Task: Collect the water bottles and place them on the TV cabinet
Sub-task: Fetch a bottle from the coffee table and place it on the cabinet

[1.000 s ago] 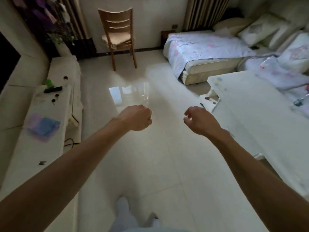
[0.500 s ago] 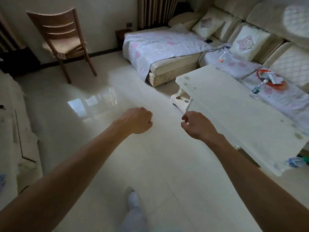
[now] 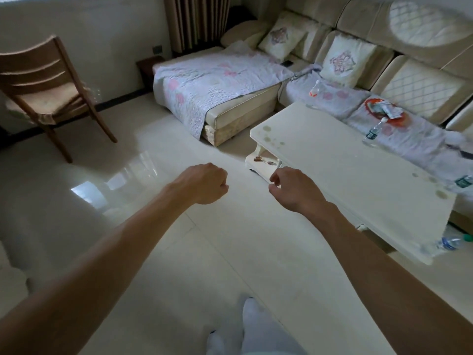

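Both my arms reach forward over the floor. My left hand [image 3: 202, 184] is a closed fist holding nothing. My right hand [image 3: 291, 187] is loosely curled, fingers nearly touching, also empty. A clear bottle with an orange label [image 3: 315, 88] lies on the sofa cover. Another bottle with a dark label [image 3: 373, 131] lies on the sofa beyond the coffee table. A third bottle [image 3: 463, 181] shows at the table's far right edge. On the floor under the table's near right corner lies a bottle with a blue label [image 3: 448, 243]. The TV cabinet is out of view.
A white coffee table [image 3: 345, 170] stands right of my hands, in front of a cream sofa [image 3: 414, 88] with cushions and a flowered quilt [image 3: 212, 83]. A wooden chair [image 3: 43, 85] stands at the left. My socked feet [image 3: 245, 326] are on glossy tiles.
The view has swung right, from the TV cabinet to the sofa and coffee table, and come a little closer. Both hands keep their pose in front of me.
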